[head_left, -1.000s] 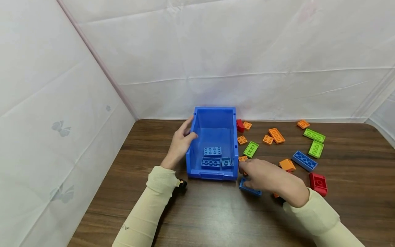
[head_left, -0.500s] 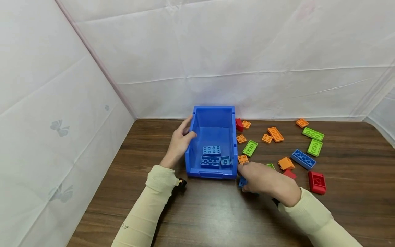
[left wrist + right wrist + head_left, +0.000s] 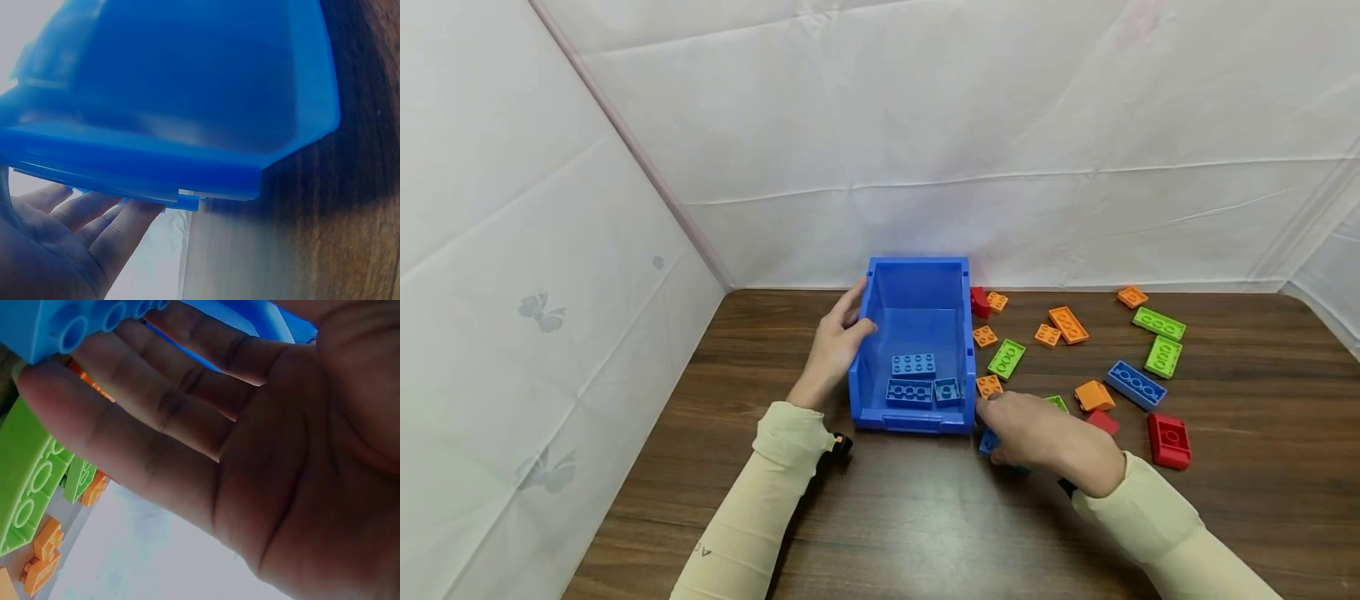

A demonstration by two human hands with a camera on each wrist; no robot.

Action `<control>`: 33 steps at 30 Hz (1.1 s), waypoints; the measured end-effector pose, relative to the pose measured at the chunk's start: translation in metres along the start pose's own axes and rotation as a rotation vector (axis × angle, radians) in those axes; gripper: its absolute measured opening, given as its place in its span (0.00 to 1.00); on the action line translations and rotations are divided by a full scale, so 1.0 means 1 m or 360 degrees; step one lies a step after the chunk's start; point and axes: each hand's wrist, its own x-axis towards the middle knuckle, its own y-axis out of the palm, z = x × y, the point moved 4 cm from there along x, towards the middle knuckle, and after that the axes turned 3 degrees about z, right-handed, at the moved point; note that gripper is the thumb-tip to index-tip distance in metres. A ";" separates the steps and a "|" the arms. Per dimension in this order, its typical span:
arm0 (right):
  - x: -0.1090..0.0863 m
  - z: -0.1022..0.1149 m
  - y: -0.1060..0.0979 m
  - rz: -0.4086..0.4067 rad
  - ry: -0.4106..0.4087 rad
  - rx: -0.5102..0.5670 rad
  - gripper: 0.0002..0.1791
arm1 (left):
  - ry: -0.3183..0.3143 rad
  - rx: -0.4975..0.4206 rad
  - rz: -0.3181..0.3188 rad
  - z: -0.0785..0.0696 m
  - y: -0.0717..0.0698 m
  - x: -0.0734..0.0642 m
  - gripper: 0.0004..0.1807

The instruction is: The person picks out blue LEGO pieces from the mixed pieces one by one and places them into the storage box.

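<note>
My left hand (image 3: 830, 348) grips the left wall of the blue bin (image 3: 917, 423), thumb over the rim and fingers outside. In the left wrist view, fingers (image 3: 119, 240) lie against the bin's wall. Inside the bin sit a few blue bricks, among them a long studded one (image 3: 913, 365). My right hand (image 3: 1041, 435) is low over the table at the bin's near right corner. It pinches a long blue brick (image 3: 988, 442), mostly covered by the hand in the head view. The right wrist view shows the fingertips at the studs of this blue brick (image 3: 25, 328).
Loose bricks lie right of the bin: green (image 3: 1006, 359), orange (image 3: 1068, 325), another blue (image 3: 1137, 385) and red (image 3: 1169, 441). A green brick (image 3: 1056, 403) is partly hidden behind the right hand. A white fabric wall (image 3: 1037, 225) stands along the table's back edge.
My right hand has lowered over the blue brick and closed its thumb and fingers about it. A green and a red brick beside the wrist have come into sight. The left hand stays put.
</note>
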 end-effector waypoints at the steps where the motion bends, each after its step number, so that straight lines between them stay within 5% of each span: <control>1: 0.000 0.000 0.000 -0.0001 -0.0001 -0.0003 0.24 | 0.0003 0.0001 0.0000 0.000 0.000 0.000 0.39; 19: 0.000 -0.002 -0.002 0.0037 0.0041 -0.0029 0.27 | 0.0019 0.0004 0.0002 0.000 0.000 0.004 0.39; 33: -0.005 -0.004 -0.011 -0.0054 -0.0004 -0.0054 0.22 | -0.0008 0.0015 0.0003 0.004 0.000 0.001 0.38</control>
